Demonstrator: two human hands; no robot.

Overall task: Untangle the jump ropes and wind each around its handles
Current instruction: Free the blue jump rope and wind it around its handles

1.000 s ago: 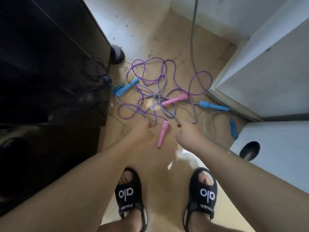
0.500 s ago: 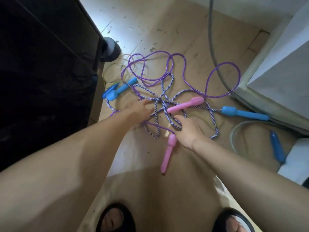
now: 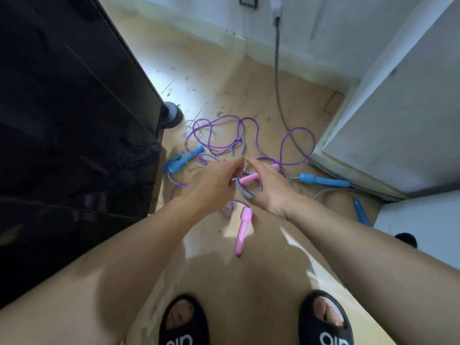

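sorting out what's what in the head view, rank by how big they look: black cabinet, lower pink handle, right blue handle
1. black cabinet, by far largest
2-3. lower pink handle and right blue handle: alike, unranked

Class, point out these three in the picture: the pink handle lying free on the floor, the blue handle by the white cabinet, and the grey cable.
Pink handle [image 3: 242,232]: head view, mid-shaft.
Blue handle [image 3: 323,181]: head view, mid-shaft.
Grey cable [image 3: 278,78]: head view, straight run.

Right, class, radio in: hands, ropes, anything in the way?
Left hand pinching striped blue-white braided rope. Right hand gripping upper pink plastic handle. Purple cord tangled through it; grey cable alongside.
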